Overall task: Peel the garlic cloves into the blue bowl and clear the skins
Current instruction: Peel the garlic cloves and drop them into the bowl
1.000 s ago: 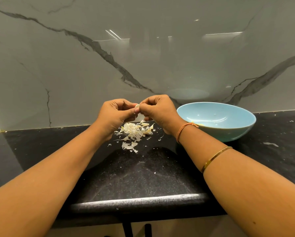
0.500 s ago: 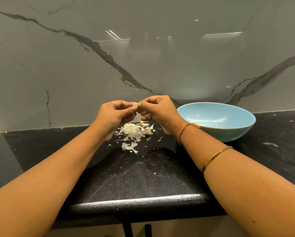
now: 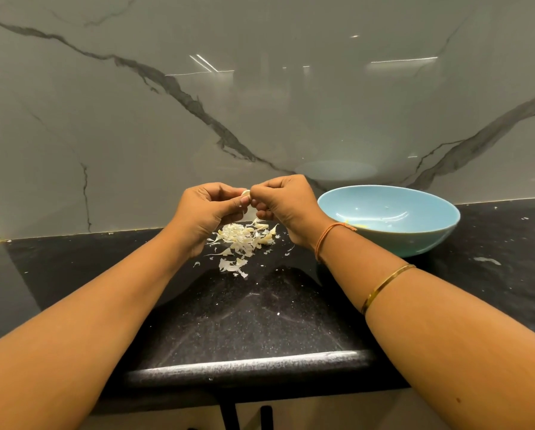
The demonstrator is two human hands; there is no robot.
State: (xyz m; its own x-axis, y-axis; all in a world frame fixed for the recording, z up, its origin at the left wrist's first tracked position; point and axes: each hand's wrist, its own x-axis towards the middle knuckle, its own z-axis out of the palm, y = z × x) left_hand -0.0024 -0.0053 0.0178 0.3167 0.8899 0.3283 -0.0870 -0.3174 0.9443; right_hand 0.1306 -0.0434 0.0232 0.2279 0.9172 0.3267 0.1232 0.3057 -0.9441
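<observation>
Above the black desk (image 3: 73, 268), your L hand (image 3: 207, 209) pinches a garlic clove (image 3: 245, 193), fingers curled on it; your R hand (image 3: 286, 203) pinches it too, fingers clamped. Skins (image 3: 244, 237) lie piled on the desk beneath both; blue bowl (image 3: 415, 243) sits just right of R wrist.

The right hand (image 3: 287, 203) now sets its fingers (image 3: 256, 191) a little higher, at the top of the garlic clove (image 3: 246, 193), which shows slightly more against the left hand (image 3: 208, 209) than a second ago.
</observation>
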